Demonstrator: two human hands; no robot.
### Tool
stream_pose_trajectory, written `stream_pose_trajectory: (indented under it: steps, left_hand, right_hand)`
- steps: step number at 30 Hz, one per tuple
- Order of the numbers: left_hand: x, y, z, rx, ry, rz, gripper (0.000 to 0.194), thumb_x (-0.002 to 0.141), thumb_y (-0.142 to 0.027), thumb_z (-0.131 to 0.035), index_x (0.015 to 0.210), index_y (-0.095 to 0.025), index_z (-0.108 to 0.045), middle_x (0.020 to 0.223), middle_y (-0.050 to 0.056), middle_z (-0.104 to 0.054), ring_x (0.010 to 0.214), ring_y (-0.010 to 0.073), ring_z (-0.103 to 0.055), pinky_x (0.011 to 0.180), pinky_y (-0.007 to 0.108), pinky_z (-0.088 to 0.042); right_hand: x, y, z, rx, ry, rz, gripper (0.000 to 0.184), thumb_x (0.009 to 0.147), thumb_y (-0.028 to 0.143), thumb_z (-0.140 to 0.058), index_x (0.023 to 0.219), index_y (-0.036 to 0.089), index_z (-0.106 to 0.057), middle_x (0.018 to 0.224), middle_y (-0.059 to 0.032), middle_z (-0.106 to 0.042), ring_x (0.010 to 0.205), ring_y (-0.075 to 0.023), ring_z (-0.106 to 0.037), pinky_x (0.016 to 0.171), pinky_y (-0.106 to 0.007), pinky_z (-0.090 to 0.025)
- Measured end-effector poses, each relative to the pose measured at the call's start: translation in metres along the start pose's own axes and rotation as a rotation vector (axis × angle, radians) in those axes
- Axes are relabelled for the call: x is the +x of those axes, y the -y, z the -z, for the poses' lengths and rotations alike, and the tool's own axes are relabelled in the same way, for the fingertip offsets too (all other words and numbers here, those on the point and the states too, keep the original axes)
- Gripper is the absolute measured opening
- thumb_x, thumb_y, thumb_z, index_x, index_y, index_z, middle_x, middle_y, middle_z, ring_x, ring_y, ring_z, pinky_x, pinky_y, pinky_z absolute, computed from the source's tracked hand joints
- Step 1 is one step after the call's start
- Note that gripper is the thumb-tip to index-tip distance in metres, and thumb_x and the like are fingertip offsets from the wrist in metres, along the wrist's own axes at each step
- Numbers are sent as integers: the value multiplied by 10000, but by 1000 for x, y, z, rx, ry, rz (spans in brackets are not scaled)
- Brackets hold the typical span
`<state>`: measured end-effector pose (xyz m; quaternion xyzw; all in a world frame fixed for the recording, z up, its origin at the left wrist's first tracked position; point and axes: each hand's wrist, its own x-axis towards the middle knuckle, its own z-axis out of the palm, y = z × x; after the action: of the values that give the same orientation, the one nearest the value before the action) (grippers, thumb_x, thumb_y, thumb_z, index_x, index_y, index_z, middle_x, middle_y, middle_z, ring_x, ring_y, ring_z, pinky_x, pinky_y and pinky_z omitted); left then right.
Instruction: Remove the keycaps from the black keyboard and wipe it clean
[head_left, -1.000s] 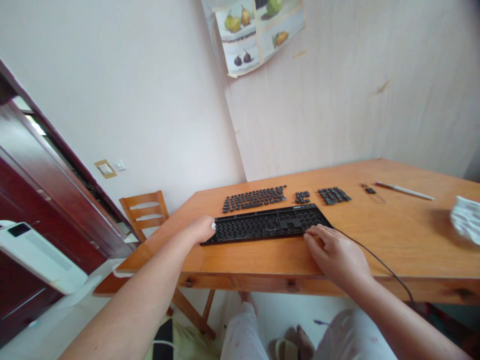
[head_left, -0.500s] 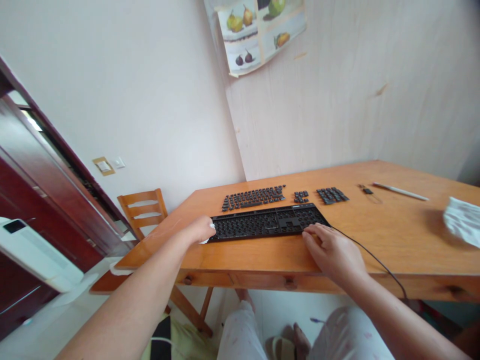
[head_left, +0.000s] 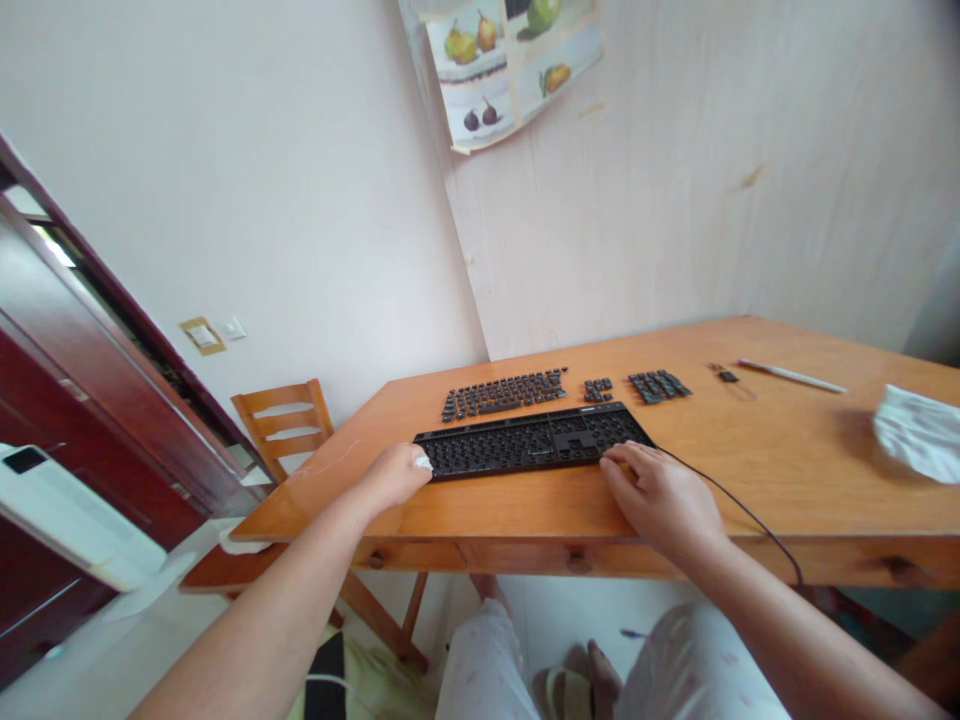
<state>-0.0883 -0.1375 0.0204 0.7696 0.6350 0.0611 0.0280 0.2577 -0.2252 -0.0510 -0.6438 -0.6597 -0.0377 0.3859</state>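
A black keyboard base [head_left: 517, 443] without its keycaps lies at the front of the wooden table. At its left end my left hand [head_left: 401, 474] is closed around a white tissue [head_left: 423, 462] and presses it to the front left corner. My right hand [head_left: 651, 488] grips the front right corner of the base, fingers bent over the edge. Behind the base the removed keycaps lie in groups: a large main block [head_left: 504, 393], a small cluster [head_left: 598, 389] and a number-pad block [head_left: 658, 386].
A black cable [head_left: 739, 497] runs from the base over the table's front edge. Farther right lie a small tool with a wire loop [head_left: 725, 376], a white pen-like stick [head_left: 791, 376] and a crumpled white cloth [head_left: 916, 432]. A wooden chair [head_left: 283, 420] stands left.
My left hand with the tissue has slid a little toward the front along the base's left end, baring its back left corner. My right hand keeps its place; the view has shifted slightly.
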Motion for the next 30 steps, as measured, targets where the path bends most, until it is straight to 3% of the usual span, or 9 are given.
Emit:
stream_pose_trajectory:
  steps: [8,13,18,22,30]
  left_hand:
    - [3,7,2,-110,84,-14,81,685,-188,-520,677,-161,-596,569,-25,-552,543,112,-511,504,193,-324]
    - [6,13,0,-114,71,11,144,665,-163,-518,748,-162,-635,610,-17,-594,567,118,-535,513,190,-340]
    - [18,26,11,-88,28,29,163,669,-175,-525,796,-163,-626,678,-2,-623,637,132,-558,542,190,-357]
    - [23,32,17,-43,55,66,101,650,-173,-548,729,-167,-609,623,-15,-593,599,121,-522,533,189,-334]
    - [14,-1,20,35,181,61,54,631,-132,-525,608,-150,-571,529,-28,-534,508,98,-448,490,204,-273]
  right_hand:
    - [-1,1,0,6,5,-19,256,896,376,-438,854,254,-658,898,-14,-701,858,-197,-642,671,-278,-425]
    - [0,0,-1,29,-2,-6,245,889,360,-445,846,254,-662,915,-19,-706,854,-198,-646,679,-285,-431]
    - [0,0,0,42,-18,15,236,885,346,-448,849,254,-662,906,-20,-704,853,-197,-645,700,-292,-440]
    - [0,1,0,43,-6,-2,240,891,358,-444,850,252,-655,910,-14,-700,853,-196,-645,702,-292,-439]
    - [0,-1,-1,43,-8,9,243,892,364,-445,857,251,-657,912,-21,-702,863,-199,-645,704,-290,-437]
